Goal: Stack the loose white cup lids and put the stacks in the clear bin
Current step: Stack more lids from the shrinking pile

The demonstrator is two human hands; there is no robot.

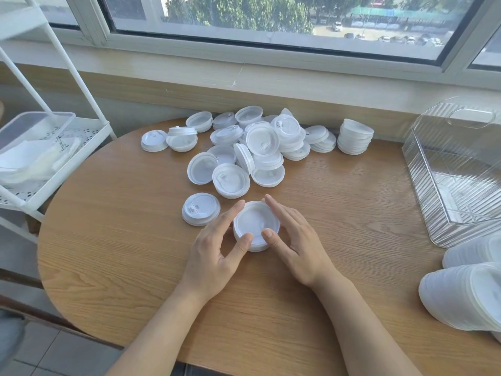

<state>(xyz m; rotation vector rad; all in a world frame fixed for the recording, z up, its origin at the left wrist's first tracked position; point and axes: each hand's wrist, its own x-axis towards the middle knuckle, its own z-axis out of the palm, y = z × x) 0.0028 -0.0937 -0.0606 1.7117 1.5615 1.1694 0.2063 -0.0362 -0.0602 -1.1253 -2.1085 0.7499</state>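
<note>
A short stack of white cup lids [256, 226] sits on the round wooden table [122, 253], just in front of me. My left hand [217, 248] lies against its left side with straight fingers, the thumb touching the front rim. My right hand [294, 240] flanks the right side, fingers straight, its thumb resting on the top lid. A pile of loose lids [244, 147] lies further back. One small stack [200, 208] stands left of my hands and a taller stack [354, 137] at the back right. The clear ribbed bin [455, 175] stands at the right edge.
Stacks of translucent lids or cups [466, 294] lie on their side at the near right. A white rack [54, 147] at the left holds a clear box with papers. A window sill runs behind the table.
</note>
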